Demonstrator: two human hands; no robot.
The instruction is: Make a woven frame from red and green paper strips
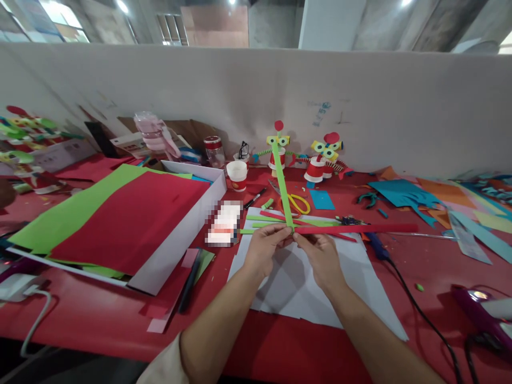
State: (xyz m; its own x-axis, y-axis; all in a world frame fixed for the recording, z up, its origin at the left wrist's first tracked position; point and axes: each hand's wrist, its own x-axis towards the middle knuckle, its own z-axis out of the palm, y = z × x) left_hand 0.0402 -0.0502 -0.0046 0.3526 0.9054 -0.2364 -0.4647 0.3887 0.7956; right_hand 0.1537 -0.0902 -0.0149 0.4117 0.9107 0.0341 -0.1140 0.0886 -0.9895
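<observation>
A green paper strip (pixel 281 186) points away from me, and a red paper strip (pixel 360 229) runs out to the right. Their ends meet at a corner between my fingertips. My left hand (pixel 266 248) is closed in a pinch on the green strip at that corner. Just beside it, my right hand (pixel 322 261) pinches the red strip near its end; the fingers partly hide the joint. Below my hands lies white paper (pixel 288 290). More green and red strips lie behind the joint, near yellow-handled scissors (pixel 299 204).
A white box (pixel 176 242) of coloured paper sheets stands at left. Paper-cup figures (pixel 316 169) and a paper cup (pixel 237 175) stand behind. A blue glue gun (pixel 376 246) with a cord lies at right, near teal pliers (pixel 367 200) and paper scraps.
</observation>
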